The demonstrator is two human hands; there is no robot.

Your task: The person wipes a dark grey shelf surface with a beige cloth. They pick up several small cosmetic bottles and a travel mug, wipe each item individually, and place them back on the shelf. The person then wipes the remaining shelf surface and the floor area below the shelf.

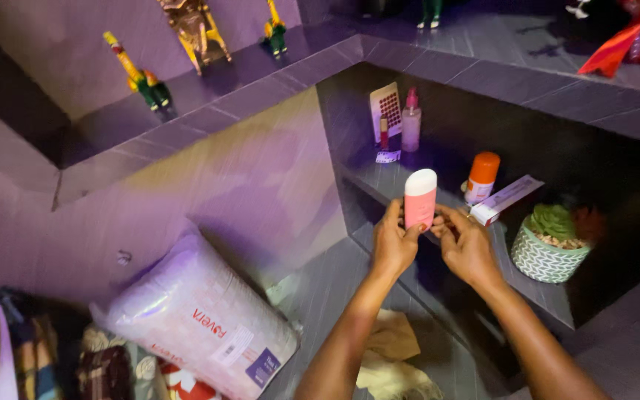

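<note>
A pink bottle with a white cap (420,195) stands upright at the front of a grey tiled shelf (379,185). My left hand (393,243) grips its lower left side. My right hand (466,246) touches its lower right side with the fingertips. Just behind the bottle stand a white bottle with an orange cap (481,178) and a long white box (505,198) lying flat.
A small green plant in a patterned white pot (549,244) sits on the shelf to the right. Further back are a clear bottle with a pink top (411,121) and a card (386,110). Giraffe figures (142,77) stand on the upper ledge. A plastic-wrapped pack (201,322) leans at lower left.
</note>
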